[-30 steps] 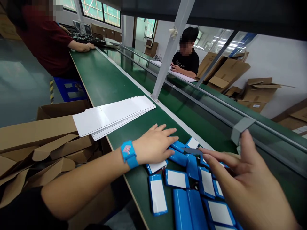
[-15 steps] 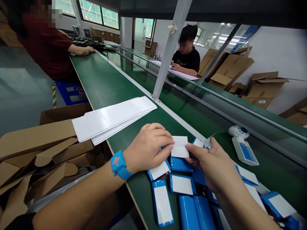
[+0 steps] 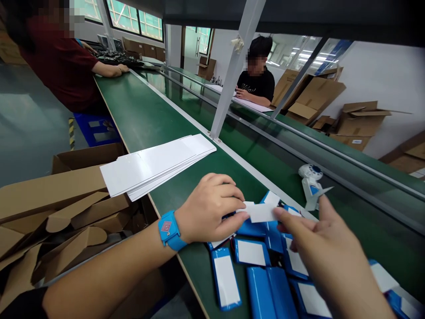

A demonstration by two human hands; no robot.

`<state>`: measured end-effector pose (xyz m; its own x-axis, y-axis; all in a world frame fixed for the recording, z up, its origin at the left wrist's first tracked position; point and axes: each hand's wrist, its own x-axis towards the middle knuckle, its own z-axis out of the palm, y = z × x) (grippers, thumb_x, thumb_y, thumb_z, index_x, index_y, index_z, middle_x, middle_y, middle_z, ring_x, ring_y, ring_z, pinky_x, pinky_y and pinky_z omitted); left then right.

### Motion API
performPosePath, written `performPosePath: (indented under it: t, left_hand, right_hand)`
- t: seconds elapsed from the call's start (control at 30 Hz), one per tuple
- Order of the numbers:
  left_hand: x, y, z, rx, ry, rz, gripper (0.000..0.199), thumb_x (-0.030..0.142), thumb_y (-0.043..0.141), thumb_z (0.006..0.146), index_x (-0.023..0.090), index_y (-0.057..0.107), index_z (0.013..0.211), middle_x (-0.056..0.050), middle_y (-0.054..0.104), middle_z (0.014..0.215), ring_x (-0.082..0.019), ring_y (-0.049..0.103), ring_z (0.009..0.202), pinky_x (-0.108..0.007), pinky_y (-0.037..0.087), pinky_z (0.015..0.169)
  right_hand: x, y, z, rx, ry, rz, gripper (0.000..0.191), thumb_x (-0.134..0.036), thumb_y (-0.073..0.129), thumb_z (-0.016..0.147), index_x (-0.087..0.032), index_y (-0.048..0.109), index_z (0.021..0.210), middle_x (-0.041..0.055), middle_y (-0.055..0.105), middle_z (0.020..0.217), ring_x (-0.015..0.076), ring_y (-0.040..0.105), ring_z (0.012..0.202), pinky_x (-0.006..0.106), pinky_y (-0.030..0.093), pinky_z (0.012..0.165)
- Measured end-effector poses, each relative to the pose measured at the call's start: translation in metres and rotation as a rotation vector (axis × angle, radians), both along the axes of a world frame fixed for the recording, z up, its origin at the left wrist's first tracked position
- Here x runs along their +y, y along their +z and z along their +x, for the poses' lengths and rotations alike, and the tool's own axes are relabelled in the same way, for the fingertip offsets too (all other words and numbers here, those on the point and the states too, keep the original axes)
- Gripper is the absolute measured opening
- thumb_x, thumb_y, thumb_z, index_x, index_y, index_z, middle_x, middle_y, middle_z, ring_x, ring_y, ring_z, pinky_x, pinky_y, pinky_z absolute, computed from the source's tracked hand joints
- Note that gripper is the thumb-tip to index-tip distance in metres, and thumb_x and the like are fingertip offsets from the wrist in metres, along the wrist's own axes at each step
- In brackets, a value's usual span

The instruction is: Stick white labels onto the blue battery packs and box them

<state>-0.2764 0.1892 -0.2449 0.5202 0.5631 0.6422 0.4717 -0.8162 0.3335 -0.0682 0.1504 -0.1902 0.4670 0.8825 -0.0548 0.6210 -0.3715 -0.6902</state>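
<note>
My left hand (image 3: pixel 212 207), with a blue strap on its wrist, pinches the left end of a small white sticker (image 3: pixel 264 213) between thumb and fingers. My right hand (image 3: pixel 328 248) grips the sticker's right end with its thumb; the fingers behind are partly hidden. A thin pale strip (image 3: pixel 324 191) stands out at the tip of my right index finger. Below the sticker lie several blue battery packs (image 3: pixel 259 290), many bearing a white pad (image 3: pixel 227 281) on top. Blue also shows behind my left fingers; whether they touch a pack I cannot tell.
A stack of white sheets (image 3: pixel 159 164) overhangs the green bench (image 3: pixel 146 106) edge. A white tape dispenser (image 3: pixel 310 175) stands beyond my right hand. Open cardboard boxes (image 3: pixel 66 212) are at left. A metal post (image 3: pixel 229 84) rises mid-bench. Two people sit at the benches.
My right hand has moved right and nearer to me. The white sticker, flat over a pack before, is now tilted and stretched between both hands. The view has shifted slightly.
</note>
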Motion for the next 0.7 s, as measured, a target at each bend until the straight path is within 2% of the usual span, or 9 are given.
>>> performPosePath:
  t: [0.07, 0.13, 0.23, 0.37, 0.43, 0.53, 0.6, 0.63, 0.7]
  left_hand:
    - [-0.001, 0.003, -0.001, -0.070, -0.056, 0.081, 0.024, 0.030, 0.056, 0.095, 0.018, 0.076, 0.091, -0.003, 0.076, 0.098, -0.026, 0.059, 0.104, -0.045, 0.043, 0.092]
    - [-0.003, 0.004, -0.001, -0.057, -0.132, 0.115, 0.022, 0.030, 0.057, 0.095, 0.019, 0.076, 0.091, -0.002, 0.077, 0.097, -0.026, 0.057, 0.102, -0.044, 0.042, 0.091]
    - [-0.003, 0.003, 0.000, 0.044, -0.201, 0.093, 0.022, 0.032, 0.058, 0.096, 0.019, 0.076, 0.095, -0.001, 0.076, 0.103, -0.026, 0.055, 0.105, -0.044, 0.039, 0.092]
    - [-0.001, -0.001, 0.005, 0.205, -0.237, 0.043, 0.023, 0.036, 0.059, 0.097, 0.020, 0.076, 0.097, 0.000, 0.075, 0.106, -0.026, 0.054, 0.105, -0.044, 0.037, 0.091]
    - [-0.001, -0.002, 0.007, 0.233, -0.226, 0.022, 0.022, 0.037, 0.061, 0.095, 0.020, 0.075, 0.096, 0.000, 0.075, 0.104, -0.026, 0.055, 0.104, -0.044, 0.038, 0.091]
    - [-0.002, -0.001, 0.008, 0.237, -0.219, -0.002, 0.018, 0.034, 0.064, 0.092, 0.021, 0.076, 0.095, -0.001, 0.076, 0.101, -0.027, 0.056, 0.109, -0.044, 0.039, 0.094]
    - [-0.002, -0.001, 0.008, 0.239, -0.228, -0.016, 0.016, 0.032, 0.063, 0.091, 0.021, 0.076, 0.094, -0.002, 0.076, 0.100, -0.028, 0.056, 0.113, -0.044, 0.039, 0.097]
    - [-0.002, 0.000, 0.008, 0.243, -0.233, -0.023, 0.016, 0.031, 0.063, 0.091, 0.021, 0.075, 0.094, -0.002, 0.076, 0.102, -0.029, 0.056, 0.115, -0.044, 0.040, 0.098]
    - [-0.002, -0.001, 0.007, 0.262, -0.239, -0.043, 0.018, 0.033, 0.063, 0.091, 0.020, 0.074, 0.098, -0.003, 0.073, 0.114, -0.029, 0.054, 0.122, -0.045, 0.040, 0.103]
  right_hand:
    - [-0.010, -0.009, -0.006, 0.106, -0.028, -0.087, 0.117, -0.060, 0.073, 0.077, -0.022, 0.001, 0.161, -0.0062, 0.071, 0.064, 0.0216, 0.058, 0.051, 0.029, 0.040, 0.045]
    - [-0.016, -0.016, -0.012, 0.107, -0.044, -0.113, 0.113, -0.058, 0.072, 0.079, -0.021, 0.002, 0.161, -0.0069, 0.071, 0.065, 0.0211, 0.059, 0.053, 0.029, 0.041, 0.047]
    - [-0.020, -0.022, -0.015, 0.082, -0.045, -0.101, 0.109, -0.057, 0.069, 0.081, -0.018, 0.005, 0.160, -0.0067, 0.071, 0.066, 0.0219, 0.062, 0.060, 0.029, 0.043, 0.051]
    - [-0.022, -0.032, -0.013, 0.061, 0.028, -0.068, 0.108, -0.052, 0.067, 0.085, -0.020, -0.005, 0.160, -0.0064, 0.074, 0.074, 0.0220, 0.068, 0.066, 0.028, 0.047, 0.054]
    - [-0.025, -0.036, -0.015, -0.140, 0.131, -0.041, 0.100, -0.046, 0.061, 0.091, -0.025, -0.008, 0.159, -0.0044, 0.077, 0.085, 0.0228, 0.069, 0.067, 0.030, 0.047, 0.054]
    - [-0.030, -0.036, -0.018, -0.695, 0.292, -0.044, 0.082, -0.043, 0.045, 0.099, -0.028, -0.006, 0.160, 0.0074, 0.076, 0.097, 0.0268, 0.064, 0.054, 0.032, 0.035, 0.044]
    - [-0.028, -0.030, -0.010, -0.951, 0.309, -0.004, 0.077, -0.048, 0.041, 0.099, -0.029, -0.002, 0.161, 0.0208, 0.065, 0.127, 0.0278, 0.062, 0.051, 0.032, 0.028, 0.040]
    - [-0.025, -0.026, -0.002, -0.985, 0.287, 0.033, 0.079, -0.051, 0.043, 0.097, -0.029, 0.002, 0.161, 0.0246, 0.052, 0.144, 0.0282, 0.064, 0.054, 0.033, 0.028, 0.039]
    - [-0.015, -0.017, 0.019, -0.868, 0.255, 0.102, 0.082, -0.056, 0.050, 0.092, -0.032, 0.012, 0.161, 0.0214, 0.024, 0.162, 0.0270, 0.067, 0.062, 0.036, 0.038, 0.041]
